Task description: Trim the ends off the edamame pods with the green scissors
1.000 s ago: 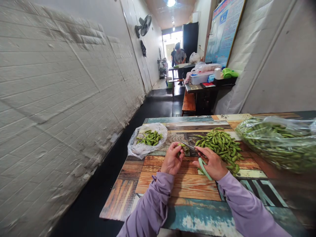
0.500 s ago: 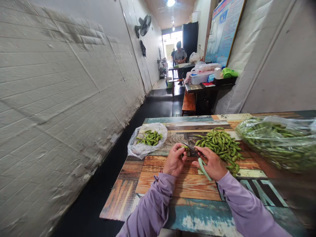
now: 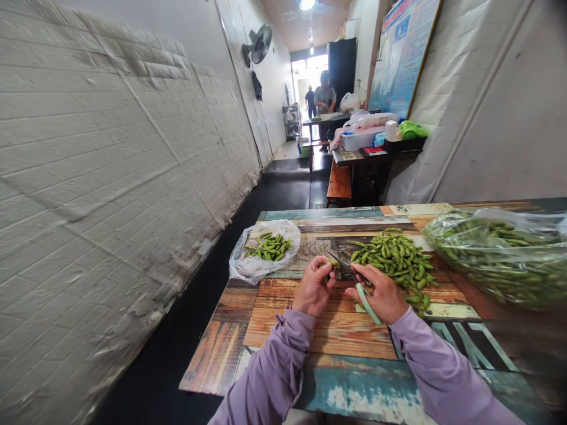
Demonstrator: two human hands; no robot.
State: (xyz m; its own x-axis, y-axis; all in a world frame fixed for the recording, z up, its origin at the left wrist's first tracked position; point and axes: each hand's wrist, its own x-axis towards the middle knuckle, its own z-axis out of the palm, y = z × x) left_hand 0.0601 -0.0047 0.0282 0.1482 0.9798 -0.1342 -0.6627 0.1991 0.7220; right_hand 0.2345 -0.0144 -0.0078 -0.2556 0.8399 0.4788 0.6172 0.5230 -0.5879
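Observation:
Between the thumb and fingers of my left hand (image 3: 315, 287) is a green edamame pod (image 3: 332, 263), mostly covered by the fingertips. My right hand (image 3: 381, 293) is closed round a pair of scissors (image 3: 367, 304) with pale green handles. Their dark blades point left and touch or nearly touch the pod; I cannot tell which. A loose heap of edamame pods (image 3: 396, 260) lies just beyond my right hand. Off to the left, a clear plastic bag (image 3: 239, 260) is spread open with a smaller pile of pods (image 3: 270, 247) in it.
At the right, a big clear bag (image 3: 500, 260) full of pods stands on the patchwork wood-print table (image 3: 319, 336). Farther back are a wooden bench (image 3: 339, 182), a side table (image 3: 349, 157) loaded with boxes and bags, and two people near the doorway. A white brick-pattern wall (image 3: 110, 177) runs along the left.
My hands, the pod and the scissors have hardly moved. In the background, one of the two people now shows more fully beside the other.

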